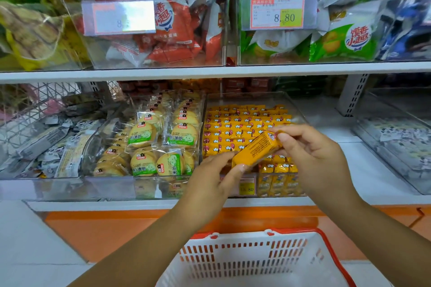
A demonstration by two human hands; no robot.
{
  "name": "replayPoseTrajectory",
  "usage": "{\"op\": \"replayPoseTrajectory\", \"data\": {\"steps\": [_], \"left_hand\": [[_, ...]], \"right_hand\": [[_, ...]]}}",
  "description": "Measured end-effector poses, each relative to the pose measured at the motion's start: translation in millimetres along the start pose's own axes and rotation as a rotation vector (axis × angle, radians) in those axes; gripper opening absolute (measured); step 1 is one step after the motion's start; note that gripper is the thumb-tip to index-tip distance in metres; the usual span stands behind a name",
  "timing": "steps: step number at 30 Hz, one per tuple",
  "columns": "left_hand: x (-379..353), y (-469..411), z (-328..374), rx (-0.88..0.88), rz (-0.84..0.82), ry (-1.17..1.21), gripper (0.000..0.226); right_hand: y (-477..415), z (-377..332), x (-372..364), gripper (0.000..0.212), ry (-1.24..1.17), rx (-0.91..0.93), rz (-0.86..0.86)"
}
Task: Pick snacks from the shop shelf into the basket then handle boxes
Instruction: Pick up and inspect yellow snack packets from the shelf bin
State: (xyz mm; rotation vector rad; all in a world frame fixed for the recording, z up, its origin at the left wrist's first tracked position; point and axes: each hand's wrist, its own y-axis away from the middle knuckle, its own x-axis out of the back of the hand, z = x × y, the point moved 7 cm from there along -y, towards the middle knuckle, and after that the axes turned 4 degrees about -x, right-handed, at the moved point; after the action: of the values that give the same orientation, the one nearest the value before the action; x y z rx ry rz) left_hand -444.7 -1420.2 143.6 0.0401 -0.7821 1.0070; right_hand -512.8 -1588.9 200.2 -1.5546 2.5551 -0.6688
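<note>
A small orange snack pack (pixel 256 148) is held between both hands above the clear bin of orange snack packs (pixel 235 123) on the lower shelf. My right hand (pixel 312 158) pinches its upper right end with thumb and fingers. My left hand (pixel 214 182) grips its lower left end with the fingertips. The white shopping basket with a red rim (pixel 251 261) sits below the hands at the bottom of the view; its visible inside shows nothing in it.
A clear bin of round biscuits in green-labelled wrappers (pixel 151 144) stands left of the orange packs. The upper shelf carries bins of red bags (pixel 168 30) and green bags (pixel 326 37). An orange ledge (pixel 105 230) runs under the shelf.
</note>
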Motion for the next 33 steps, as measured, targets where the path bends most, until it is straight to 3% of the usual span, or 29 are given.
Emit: {"op": "replayPoseTrajectory", "data": {"steps": [5,7,9,11,16,24,28,31,33], "left_hand": [[12,9,-7,0.253,0.116,0.510,0.017],[15,11,-8,0.318,0.162,0.696,0.022],[17,11,-9,0.333,0.178,0.777,0.028],[21,10,-9,0.330,0.173,0.834,0.032],[29,6,-12,0.316,0.131,0.926,0.040],[32,3,-16,0.289,0.085,0.937,0.030],[35,3,-13,0.255,0.013,0.992,0.039],[38,4,-17,0.272,0.055,0.924,0.033],[39,4,-22,0.279,0.096,0.816,0.025]], "right_hand": [[0,17,-11,0.012,-0.170,-0.310,-0.129],[1,25,-18,0.008,-0.257,-0.431,-0.199],[2,29,-21,0.030,-0.281,-0.462,-0.243],[1,29,-22,0.037,-0.308,-0.449,-0.268],[1,34,-23,0.031,-0.479,-0.521,-0.326],[2,39,-27,0.021,-0.518,-0.567,-0.354],[2,37,-25,0.036,-0.596,-0.593,-0.362],[2,37,-21,0.044,-0.526,-0.569,-0.347],[2,39,-17,0.032,-0.424,-0.534,-0.305]]}}
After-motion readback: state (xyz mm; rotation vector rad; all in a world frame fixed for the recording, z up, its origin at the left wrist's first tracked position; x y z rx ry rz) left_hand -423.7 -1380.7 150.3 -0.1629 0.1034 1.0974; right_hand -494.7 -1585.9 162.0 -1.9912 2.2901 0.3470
